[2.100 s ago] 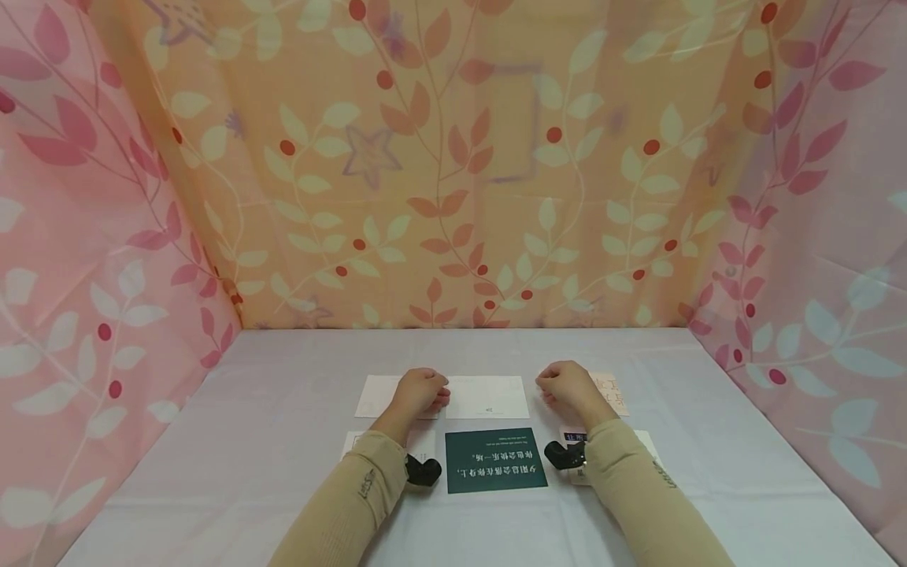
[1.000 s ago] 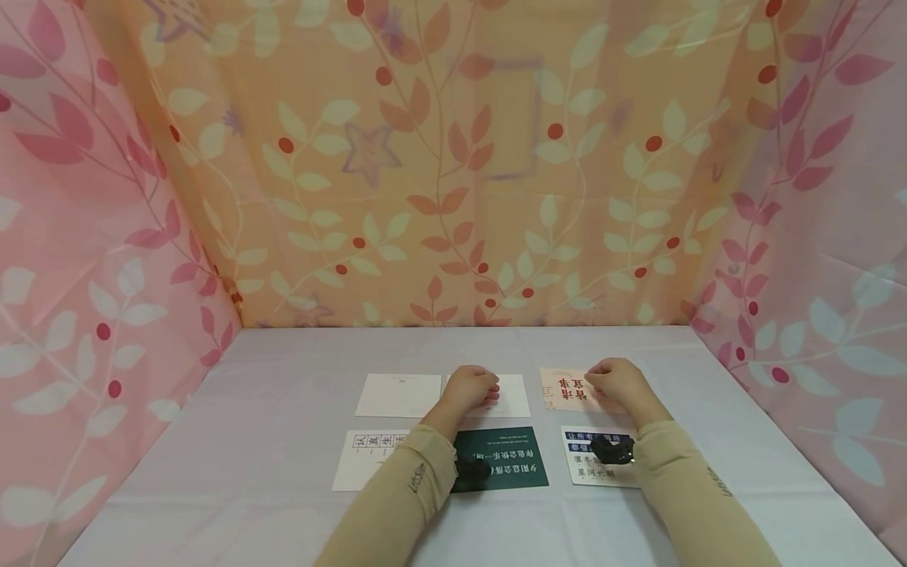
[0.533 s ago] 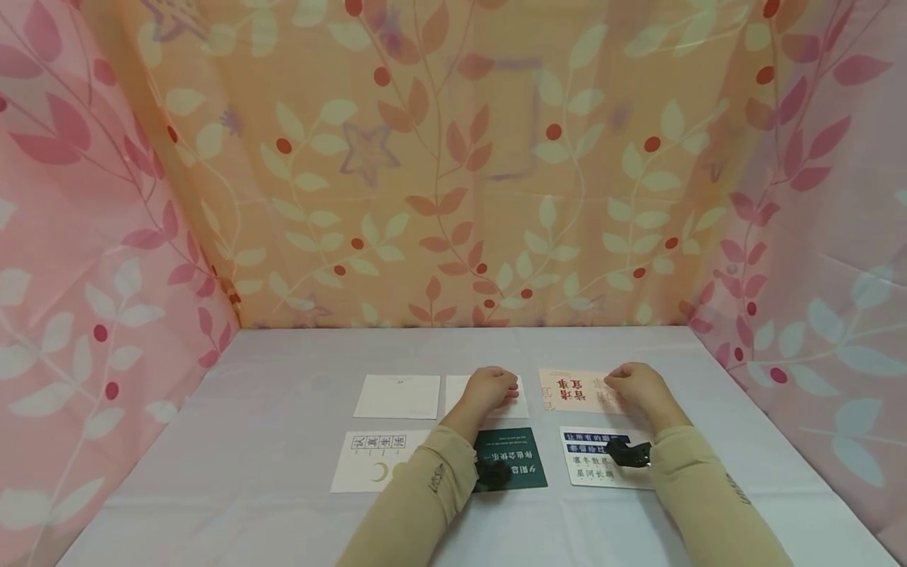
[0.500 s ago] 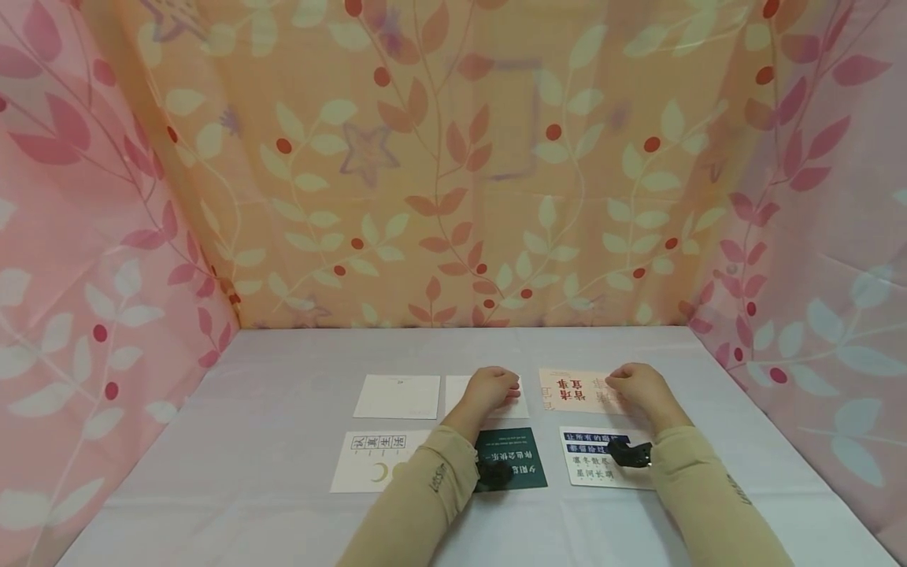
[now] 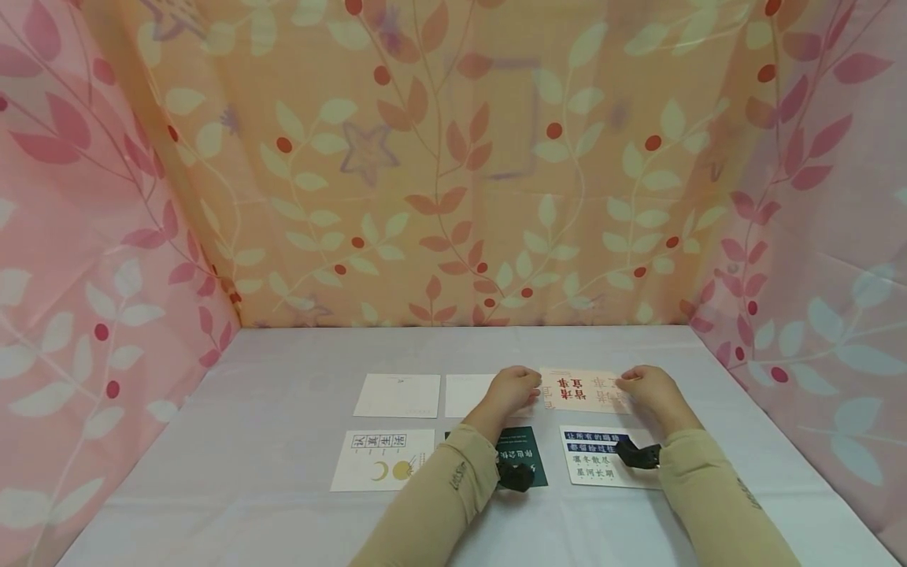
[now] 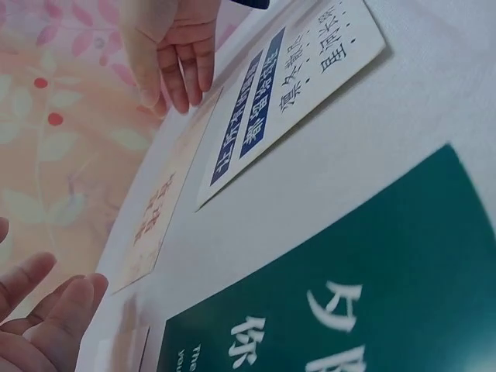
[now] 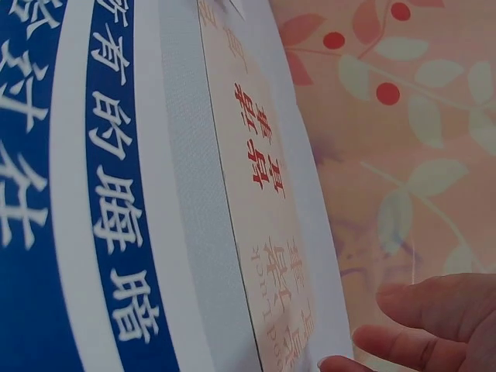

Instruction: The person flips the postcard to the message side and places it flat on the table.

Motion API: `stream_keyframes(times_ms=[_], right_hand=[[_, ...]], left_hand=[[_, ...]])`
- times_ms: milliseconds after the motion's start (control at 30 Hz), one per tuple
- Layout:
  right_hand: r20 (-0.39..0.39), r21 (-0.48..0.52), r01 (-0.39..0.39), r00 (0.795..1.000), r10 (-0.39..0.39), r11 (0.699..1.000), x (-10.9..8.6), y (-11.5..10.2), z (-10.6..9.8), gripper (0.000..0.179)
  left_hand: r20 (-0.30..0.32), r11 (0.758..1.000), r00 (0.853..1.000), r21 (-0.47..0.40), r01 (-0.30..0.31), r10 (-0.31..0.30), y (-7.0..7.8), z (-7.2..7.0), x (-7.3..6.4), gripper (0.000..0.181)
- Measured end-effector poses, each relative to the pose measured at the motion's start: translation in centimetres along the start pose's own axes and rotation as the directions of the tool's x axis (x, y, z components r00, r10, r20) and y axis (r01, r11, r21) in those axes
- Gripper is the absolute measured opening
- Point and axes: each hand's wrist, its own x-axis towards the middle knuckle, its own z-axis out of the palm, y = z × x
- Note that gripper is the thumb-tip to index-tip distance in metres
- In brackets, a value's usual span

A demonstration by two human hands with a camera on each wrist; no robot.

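Note:
A pale pink postcard (image 5: pixel 577 391) with red characters lies flat at the right of the back row. My left hand (image 5: pixel 512 394) is at its left edge, over the white postcard (image 5: pixel 464 394) in the middle. By the pink card's right edge is my right hand (image 5: pixel 653 395). In the left wrist view the left hand's fingers (image 6: pixel 62 318) are loosely bent and hold nothing. The right wrist view has the right hand's fingers (image 7: pixel 426 333) extended beside the card, pinching nothing. Whether fingertips touch the card's edges, I cannot tell.
Another white postcard (image 5: pixel 397 395) lies at the back left. The front row has a moon-and-sun postcard (image 5: pixel 368 465), a dark green postcard (image 5: pixel 527 457) partly under my left forearm, and a blue-banded postcard (image 5: pixel 591 465). Patterned curtains (image 5: pixel 453 197) enclose the white table (image 5: pixel 283 370).
Both hands have moved right along the back row, the left from between the white postcards to the pink one's left edge, the right to its right edge. The postcards appear unmoved.

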Motion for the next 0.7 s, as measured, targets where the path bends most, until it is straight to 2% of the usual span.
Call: stream_keyframes(times_ms=[400, 700], right_hand=[[0.020, 0.036, -0.079, 0.997, 0.079, 0.996, 0.3, 0.5, 0.3, 0.038], [0.009, 0.021, -0.028, 1.000, 0.028, 0.999, 0.4, 0.6, 0.7, 0.036]], left_hand=[[-0.018, 0.998, 0.999, -0.055, 0.043, -0.044, -0.1, 1.4, -0.4, 0.022], [-0.054, 0.996, 0.995, -0.041, 0.079, -0.081, -0.1, 1.6, 0.0, 0.014]])
